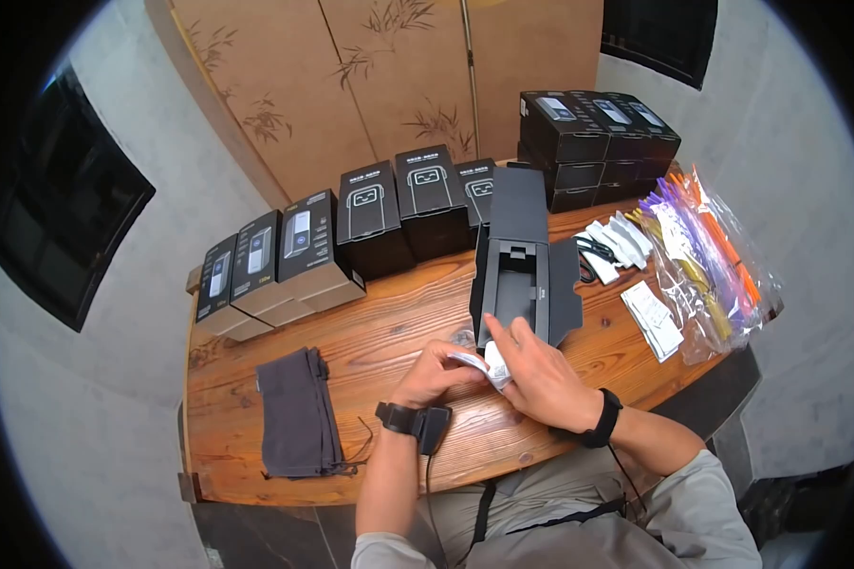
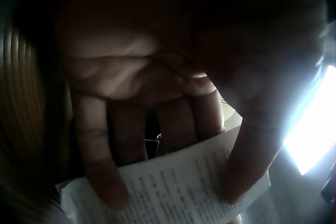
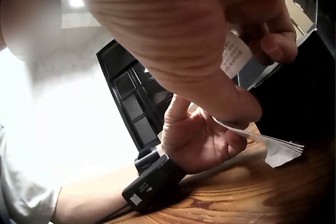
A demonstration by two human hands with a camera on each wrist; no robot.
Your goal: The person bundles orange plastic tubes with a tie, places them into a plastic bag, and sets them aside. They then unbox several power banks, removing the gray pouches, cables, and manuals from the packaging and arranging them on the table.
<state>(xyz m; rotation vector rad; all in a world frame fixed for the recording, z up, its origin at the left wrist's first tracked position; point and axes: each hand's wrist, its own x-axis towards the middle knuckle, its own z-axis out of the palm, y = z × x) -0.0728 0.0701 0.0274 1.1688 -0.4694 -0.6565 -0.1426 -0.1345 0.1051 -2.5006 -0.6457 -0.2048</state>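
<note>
A folded printed leaflet [image 1: 496,368] is held between both hands near the table's front. My left hand [image 1: 425,376] pinches its left end; in the left wrist view the thumb and fingers lie over the small print of the leaflet [image 2: 173,184]. From the other side my right hand [image 1: 552,384] grips the sheet. In the right wrist view its thumb presses on the leaflet [image 3: 283,150], whose folded layers fan apart. Just beyond the hands lies an open black box [image 1: 520,207], lid raised, side flap spread. A small clear plastic piece [image 1: 462,338] lies by the left fingers.
Black boxes [image 1: 368,213] line the back left, and more boxes [image 1: 603,142] are stacked at the back right. A grey cloth pouch [image 1: 294,412] lies left. On the right are scissors [image 1: 593,254], white papers [image 1: 651,321] and colourful strips in plastic bags [image 1: 707,256].
</note>
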